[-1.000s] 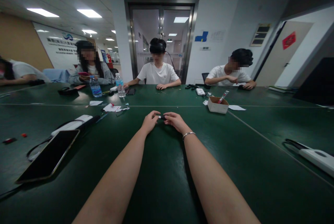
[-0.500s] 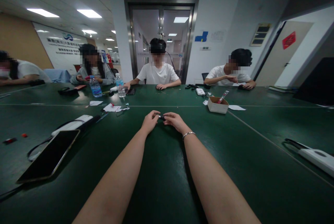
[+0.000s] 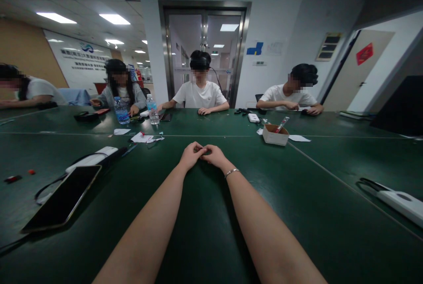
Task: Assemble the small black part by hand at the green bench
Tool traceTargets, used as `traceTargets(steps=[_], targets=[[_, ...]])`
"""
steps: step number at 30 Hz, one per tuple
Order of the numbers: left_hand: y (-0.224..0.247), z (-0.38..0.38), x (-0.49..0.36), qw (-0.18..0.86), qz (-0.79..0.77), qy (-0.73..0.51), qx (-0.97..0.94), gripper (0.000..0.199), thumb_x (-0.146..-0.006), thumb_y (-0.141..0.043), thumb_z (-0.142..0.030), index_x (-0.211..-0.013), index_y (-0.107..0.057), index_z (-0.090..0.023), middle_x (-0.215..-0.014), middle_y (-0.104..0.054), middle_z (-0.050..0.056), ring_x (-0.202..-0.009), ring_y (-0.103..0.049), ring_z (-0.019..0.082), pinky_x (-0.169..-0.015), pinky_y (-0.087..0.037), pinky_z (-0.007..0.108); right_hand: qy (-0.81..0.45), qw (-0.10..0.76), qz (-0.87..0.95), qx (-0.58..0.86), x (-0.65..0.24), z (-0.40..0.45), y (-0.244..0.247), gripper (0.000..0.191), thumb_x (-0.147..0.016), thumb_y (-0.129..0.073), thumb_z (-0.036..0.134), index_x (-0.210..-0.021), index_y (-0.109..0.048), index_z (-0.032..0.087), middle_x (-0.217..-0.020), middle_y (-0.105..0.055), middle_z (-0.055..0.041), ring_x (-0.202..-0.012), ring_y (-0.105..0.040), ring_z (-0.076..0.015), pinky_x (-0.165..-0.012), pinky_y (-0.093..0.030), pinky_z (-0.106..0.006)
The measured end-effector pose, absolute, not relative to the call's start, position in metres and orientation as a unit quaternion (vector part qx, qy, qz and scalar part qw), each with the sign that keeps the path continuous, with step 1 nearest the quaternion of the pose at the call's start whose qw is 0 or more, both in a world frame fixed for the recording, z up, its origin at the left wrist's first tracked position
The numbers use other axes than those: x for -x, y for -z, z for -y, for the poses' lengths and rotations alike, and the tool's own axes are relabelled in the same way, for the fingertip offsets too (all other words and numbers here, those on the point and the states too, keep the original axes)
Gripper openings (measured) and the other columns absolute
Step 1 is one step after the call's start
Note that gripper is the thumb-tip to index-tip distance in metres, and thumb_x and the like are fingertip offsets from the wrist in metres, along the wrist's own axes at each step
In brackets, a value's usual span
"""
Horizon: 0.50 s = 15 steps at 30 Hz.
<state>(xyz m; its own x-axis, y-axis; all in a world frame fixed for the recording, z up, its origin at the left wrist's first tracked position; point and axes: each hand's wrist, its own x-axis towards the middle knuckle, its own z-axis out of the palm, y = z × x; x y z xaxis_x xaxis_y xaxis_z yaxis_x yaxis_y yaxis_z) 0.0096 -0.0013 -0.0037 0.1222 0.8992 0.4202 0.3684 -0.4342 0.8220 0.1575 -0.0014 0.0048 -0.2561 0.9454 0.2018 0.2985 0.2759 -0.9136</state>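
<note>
My left hand (image 3: 191,155) and my right hand (image 3: 213,156) meet fingertip to fingertip over the middle of the green table (image 3: 277,196). The fingers of both are bent and pressed together. Whatever they hold between them is hidden by the fingers. A silver bracelet (image 3: 231,172) circles my right wrist.
A phone (image 3: 62,200) lies at the left beside a white device (image 3: 92,159). Ahead are paper scraps (image 3: 142,137), two bottles and a small box (image 3: 276,135) holding a tube. Another white device (image 3: 401,202) is at the right. Several people sit across the table.
My right hand has moved left, and its fingertips now touch those of my left hand. The small dark object seen between them before is now hidden.
</note>
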Motion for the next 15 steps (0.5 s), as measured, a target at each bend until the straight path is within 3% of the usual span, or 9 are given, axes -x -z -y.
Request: traceTargets(steps=[3, 6, 10, 15], targets=[[0.004, 0.002, -0.010, 0.326, -0.452, -0.478, -0.679, 0.028, -0.070, -0.065, -0.041, -0.080, -0.057, -0.017, -0.079, -0.061, 0.003, -0.071, -0.056, 0.015, -0.066, -0.045, 0.027, -0.494, 0.419, 0.646, 0.405, -0.151, 0.007, -0.008, 0.034, -0.067, -0.069, 0.007, -0.096, -0.053, 0.015, -0.072, -0.063, 0.0017, -0.039, -0.052, -0.0059, -0.038, -0.044, -0.016], [-0.005, 0.009, -0.011, 0.372, -0.448, -0.447, -0.679, 0.029, -0.069, -0.066, -0.041, -0.080, -0.057, -0.016, -0.079, -0.062, 0.004, -0.071, -0.057, 0.016, -0.065, -0.043, 0.026, -0.523, 0.410, 0.631, 0.399, -0.149, 0.011, -0.012, 0.029, -0.068, -0.070, 0.009, -0.088, -0.050, 0.015, -0.060, -0.060, 0.0031, -0.041, -0.054, -0.0074, -0.039, -0.045, -0.015], [-0.041, 0.033, -0.004, 0.413, -0.473, -0.291, -0.722, 0.037, -0.077, -0.055, -0.046, -0.098, -0.058, -0.016, -0.089, -0.064, 0.007, -0.071, -0.058, 0.017, -0.059, -0.039, 0.025, -0.530, 0.384, 0.623, 0.428, -0.173, 0.016, -0.018, 0.033, -0.068, -0.075, 0.019, -0.083, -0.045, 0.017, -0.053, -0.057, 0.0045, -0.040, -0.056, -0.0104, -0.038, -0.046, -0.017], [-0.096, 0.100, 0.055, 0.312, -0.494, -0.065, -0.809, 0.043, -0.069, -0.063, -0.051, -0.100, -0.065, -0.022, -0.094, -0.066, 0.005, -0.083, -0.059, 0.020, -0.069, -0.041, 0.026, -0.518, 0.361, 0.614, 0.473, -0.261, 0.052, -0.031, 0.047, -0.059, -0.080, 0.034, -0.080, -0.041, 0.019, -0.065, -0.063, -0.0003, -0.044, -0.058, -0.0112, -0.042, -0.047, -0.019]])
